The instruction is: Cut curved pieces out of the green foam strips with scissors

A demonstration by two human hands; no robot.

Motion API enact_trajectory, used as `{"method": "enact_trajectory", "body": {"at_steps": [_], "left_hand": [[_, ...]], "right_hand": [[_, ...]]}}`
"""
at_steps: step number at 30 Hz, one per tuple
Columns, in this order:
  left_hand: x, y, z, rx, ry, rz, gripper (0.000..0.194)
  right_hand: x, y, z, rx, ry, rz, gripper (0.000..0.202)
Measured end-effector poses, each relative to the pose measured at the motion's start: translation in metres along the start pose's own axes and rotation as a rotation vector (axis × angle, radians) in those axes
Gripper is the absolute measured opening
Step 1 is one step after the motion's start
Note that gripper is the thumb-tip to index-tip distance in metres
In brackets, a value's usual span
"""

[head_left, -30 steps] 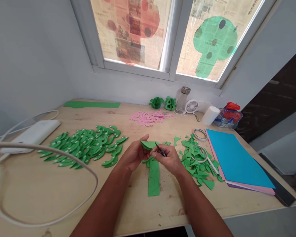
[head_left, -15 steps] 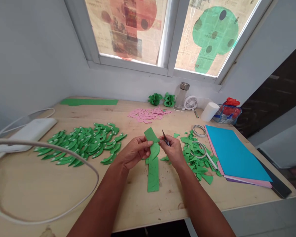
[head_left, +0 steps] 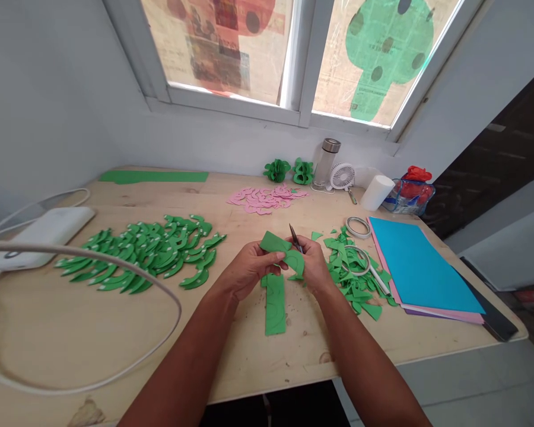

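Between thumb and fingers, my left hand [head_left: 253, 267] pinches a green paper piece [head_left: 294, 260] with a curved outline drawn on it. My right hand [head_left: 314, 264] is closed around scissors [head_left: 295, 237]; their dark pointed blades stick up and the handles are hidden in the palm. The right fingers also meet the right edge of the paper. Below the hands, a green paper strip [head_left: 275, 308] with faint drawn curves lies on the wooden table [head_left: 231, 362]. Green paper scraps [head_left: 360, 290] are heaped just right of my right hand.
Left lies a pile of curved green cutouts [head_left: 142, 252], with a white cable [head_left: 173, 308] looping in front. Pink cutouts [head_left: 262, 198] and green paper balls [head_left: 276, 170] sit farther back. A magnifying glass [head_left: 377, 277], tape roll [head_left: 358, 227] and blue sheets [head_left: 420, 267] are at right.
The held green paper has turned, its curved part swinging right and up toward my right hand. The scissors blades now point more steeply upward. The whole view has shifted slightly.
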State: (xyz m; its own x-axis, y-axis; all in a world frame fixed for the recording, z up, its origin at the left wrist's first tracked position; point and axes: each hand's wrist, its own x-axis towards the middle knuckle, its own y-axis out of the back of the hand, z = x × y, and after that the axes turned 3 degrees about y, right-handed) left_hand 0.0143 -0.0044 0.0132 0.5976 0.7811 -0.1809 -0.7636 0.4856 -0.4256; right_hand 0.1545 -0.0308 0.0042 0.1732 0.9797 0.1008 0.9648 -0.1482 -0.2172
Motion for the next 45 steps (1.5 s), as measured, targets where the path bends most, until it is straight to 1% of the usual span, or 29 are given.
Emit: {"method": "enact_trajectory", "body": {"at_steps": [2, 4, 9, 16, 19, 21, 25, 27, 32, 37, 45], "left_hand": [[0.0, -0.001, 0.0, -0.017, -0.014, 0.039, 0.02], [0.0, 0.0, 0.001, -0.037, -0.029, 0.071, 0.021], [0.0, 0.005, 0.005, -0.063, -0.071, 0.088, 0.022], [-0.001, 0.018, 0.011, -0.045, -0.141, 0.14, 0.023], [-0.001, 0.022, 0.012, -0.044, -0.176, 0.137, 0.022], [-0.001, 0.024, 0.013, -0.051, -0.189, 0.139, 0.021], [-0.003, 0.024, 0.014, -0.047, -0.201, 0.141, 0.022], [-0.004, 0.024, 0.015, -0.038, -0.204, 0.129, 0.022], [-0.005, 0.025, 0.016, -0.036, -0.242, 0.056, 0.019], [-0.008, 0.026, 0.018, -0.051, -0.257, -0.008, 0.017], [-0.008, 0.026, 0.021, -0.076, -0.284, -0.032, 0.016]], "right_hand": [[0.0, 0.0, 0.0, -0.052, 0.026, 0.042, 0.021], [-0.001, -0.001, 0.0, -0.102, 0.04, 0.07, 0.025], [-0.005, -0.002, -0.005, -0.161, 0.062, 0.044, 0.037], [-0.009, 0.001, -0.01, -0.038, 0.216, -0.006, 0.037], [-0.008, 0.003, -0.009, 0.046, 0.238, -0.009, 0.032], [-0.009, 0.004, -0.01, 0.088, 0.244, -0.047, 0.026], [-0.011, 0.007, -0.013, 0.087, 0.209, -0.178, 0.024], [-0.011, 0.007, -0.013, 0.055, 0.179, -0.216, 0.024], [-0.01, 0.008, -0.011, 0.024, 0.128, -0.246, 0.029], [-0.011, 0.007, -0.012, 0.001, 0.058, -0.321, 0.032], [-0.01, 0.01, -0.011, -0.021, 0.005, -0.394, 0.035]]}}
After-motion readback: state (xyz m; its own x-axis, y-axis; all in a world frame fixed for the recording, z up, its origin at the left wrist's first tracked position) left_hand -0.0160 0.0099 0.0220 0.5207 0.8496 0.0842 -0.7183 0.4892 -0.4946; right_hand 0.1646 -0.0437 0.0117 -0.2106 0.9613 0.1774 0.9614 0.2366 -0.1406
